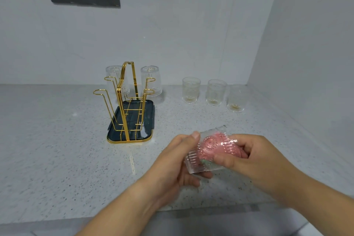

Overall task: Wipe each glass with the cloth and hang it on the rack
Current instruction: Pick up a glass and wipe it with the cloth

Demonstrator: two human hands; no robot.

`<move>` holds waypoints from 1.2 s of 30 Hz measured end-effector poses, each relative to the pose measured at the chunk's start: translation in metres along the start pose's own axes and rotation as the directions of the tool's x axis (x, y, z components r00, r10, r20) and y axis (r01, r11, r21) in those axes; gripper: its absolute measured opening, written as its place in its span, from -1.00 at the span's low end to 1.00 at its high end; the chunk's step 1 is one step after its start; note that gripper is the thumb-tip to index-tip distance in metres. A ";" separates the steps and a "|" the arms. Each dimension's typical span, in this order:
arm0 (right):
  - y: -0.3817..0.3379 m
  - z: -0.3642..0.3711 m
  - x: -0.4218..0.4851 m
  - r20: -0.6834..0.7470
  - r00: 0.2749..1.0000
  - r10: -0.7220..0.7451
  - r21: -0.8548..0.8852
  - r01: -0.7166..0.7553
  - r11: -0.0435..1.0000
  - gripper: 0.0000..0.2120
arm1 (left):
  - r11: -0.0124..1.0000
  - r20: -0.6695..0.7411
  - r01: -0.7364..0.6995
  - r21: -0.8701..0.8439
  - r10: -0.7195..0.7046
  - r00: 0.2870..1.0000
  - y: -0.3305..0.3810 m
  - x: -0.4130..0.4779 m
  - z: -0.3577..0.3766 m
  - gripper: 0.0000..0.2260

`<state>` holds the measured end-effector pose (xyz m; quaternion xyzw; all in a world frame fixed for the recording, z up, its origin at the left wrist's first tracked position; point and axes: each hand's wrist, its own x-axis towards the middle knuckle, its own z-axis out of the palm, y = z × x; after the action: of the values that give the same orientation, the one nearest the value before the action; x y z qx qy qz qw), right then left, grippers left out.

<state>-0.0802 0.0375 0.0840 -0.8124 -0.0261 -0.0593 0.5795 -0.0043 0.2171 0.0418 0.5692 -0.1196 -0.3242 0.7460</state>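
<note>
Above the counter (57,140), near its front edge, the left hand (178,161) grips the glass (193,163) on its side, thumb over the wall and fingers curled beneath. The right hand (256,157) pinches the pink cloth (212,145) and presses it into the glass. Risk: the glass is held clear of the counter, so a hard twist of the cloth against a light grip could pull it free and drop it. Both forearms reach forward, wrists turned inward. Two hung glasses (151,80) sit inverted on the rack (127,101); three upright glasses (216,92) stand right of it, probably awaiting wiping.
</note>
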 end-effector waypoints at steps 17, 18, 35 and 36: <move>0.005 0.012 0.004 -0.275 0.950 -0.150 0.118 0.188 0.975 -0.79 | 0.971 -0.237 -0.217 -0.100 0.189 0.953 0.000 -0.002 0.001 -0.46; 0.006 0.011 0.004 -0.219 0.960 -0.176 0.156 0.213 0.965 -0.74 | 0.969 -0.242 -0.224 -0.100 0.195 0.951 -0.001 -0.002 0.000 -0.48; 0.013 -0.004 0.013 0.058 0.995 -0.081 0.069 0.077 0.995 -0.58 | 0.911 -0.190 -0.365 0.190 0.399 0.897 0.002 -0.004 0.006 -0.56; 0.010 -0.003 0.012 0.048 0.995 -0.083 0.047 0.081 0.996 -0.57 | 0.903 -0.188 -0.376 0.208 0.414 0.890 0.002 -0.005 0.006 -0.57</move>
<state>-0.0674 0.0308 0.0769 -0.7985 -0.0753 -0.0622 0.5941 -0.0106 0.2158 0.0467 0.6263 -0.1735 -0.0866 0.7551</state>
